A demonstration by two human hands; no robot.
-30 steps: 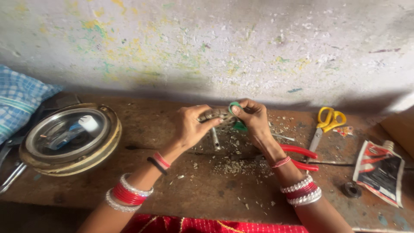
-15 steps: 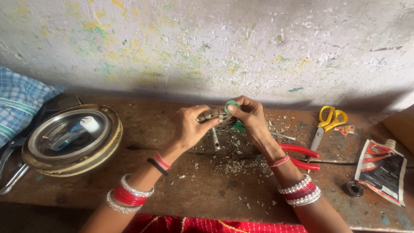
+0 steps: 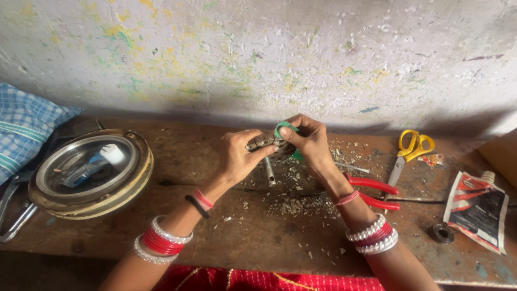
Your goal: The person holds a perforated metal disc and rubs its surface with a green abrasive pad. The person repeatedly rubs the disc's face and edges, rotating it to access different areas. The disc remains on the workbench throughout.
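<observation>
Head-camera footage showed both hands raised together just above the bench, meeting over one small job. The left hand (image 3: 239, 156) pinched a small dull metal part (image 3: 263, 141) between thumb and fingers, presumably to steady it, while the right hand (image 3: 307, 141) closed thumb and forefinger on a green ring (image 3: 284, 128) pressed against that part; both grips were shut, fingertips nearly touching. What the metal part was could not be made out, since the fingers covered most of it, and the green ring showed only as an arc over the thumb. Below the hands a short metal rod (image 3: 269, 171) lay on the worn wooden bench (image 3: 258, 237), among a scatter of pale scraps (image 3: 301, 203), likely waste dropped from work done right there. Red-handled pliers (image 3: 374, 191) lay just beside the right wrist, their jaws hidden under it. Farther right sat yellow-handled scissors (image 3: 409, 151), a flattened tube (image 3: 476, 207) and a small dark ring (image 3: 441, 233). To the left stood a round metal tin (image 3: 89, 172) holding blurred items, with a blue checked cloth (image 3: 24, 126) cut off by the frame.
</observation>
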